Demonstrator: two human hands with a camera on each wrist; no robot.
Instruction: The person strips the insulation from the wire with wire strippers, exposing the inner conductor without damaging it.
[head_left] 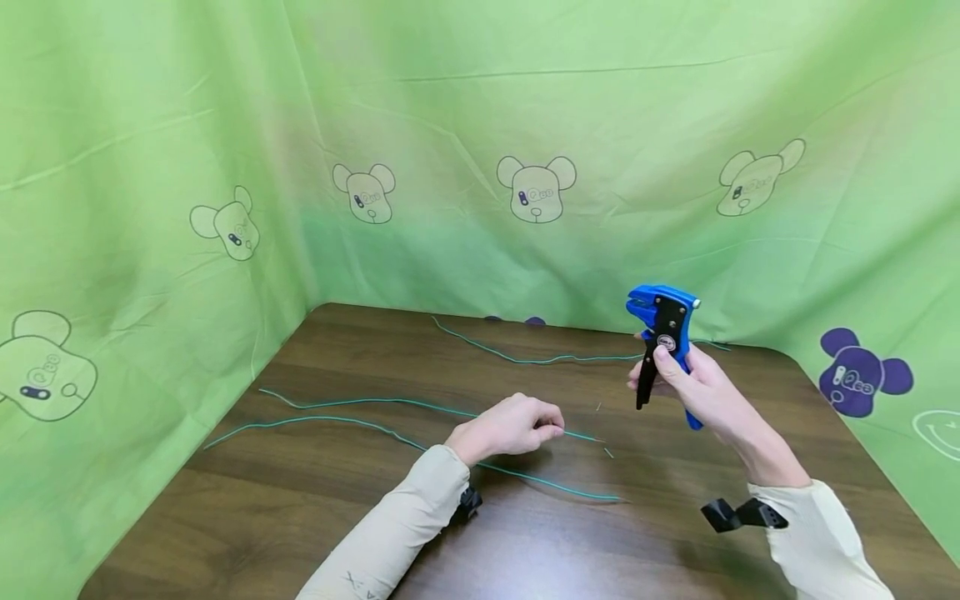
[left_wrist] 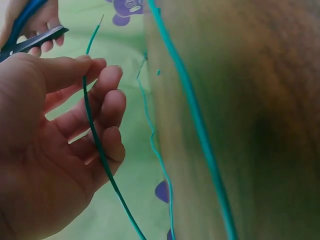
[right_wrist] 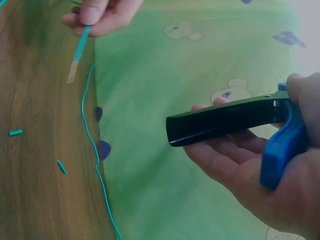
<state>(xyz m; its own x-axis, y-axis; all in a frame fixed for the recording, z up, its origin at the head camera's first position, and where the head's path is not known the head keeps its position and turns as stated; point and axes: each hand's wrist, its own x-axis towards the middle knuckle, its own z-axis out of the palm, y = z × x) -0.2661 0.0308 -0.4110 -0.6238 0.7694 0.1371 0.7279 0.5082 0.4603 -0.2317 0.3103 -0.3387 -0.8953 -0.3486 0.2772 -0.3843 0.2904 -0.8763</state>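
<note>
My left hand pinches a green wire between thumb and forefinger, close to one end. Bare copper shows at that end in the right wrist view; the rest of the wire trails left. My right hand grips a blue and black wire stripper by its handles, raised above the table to the right of the wire end. The stripper's head points up and left, apart from the wire. A second green wire lies nearer me, its right end stripped.
A third green wire lies along the back of the brown table, partly hidden behind the stripper. Two short green insulation pieces, one the near piece, the other the far piece, lie between the hands. Green printed cloth hangs behind.
</note>
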